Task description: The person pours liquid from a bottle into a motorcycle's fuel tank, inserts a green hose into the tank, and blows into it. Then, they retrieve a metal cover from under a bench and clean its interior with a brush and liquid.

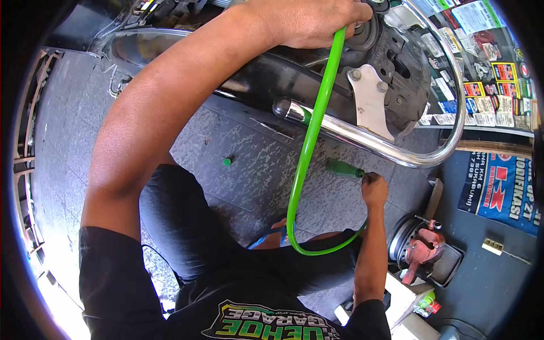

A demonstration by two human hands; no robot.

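Note:
My left hand [314, 22] reaches up to the dark underside of a motorcycle [396, 73]. It is closed around the upper end of a bright green hose [309, 147] at a round black part. The hose hangs down, loops above my lap and curves back up toward my right hand [374, 190]. Low by the tiled floor, my right hand grips the end of a green-handled tool [344, 168], which points left. Whether the hose joins this tool is hidden by the hand.
A chrome tube [396, 150] bends under the motorcycle, with a silver bracket [369, 99] bolted above it. A small green cap [227, 161] lies on the floor. A red tool [425, 249] rests on a wheel rim at right. A blue banner [501, 190] and sticker display [481, 85] stand behind.

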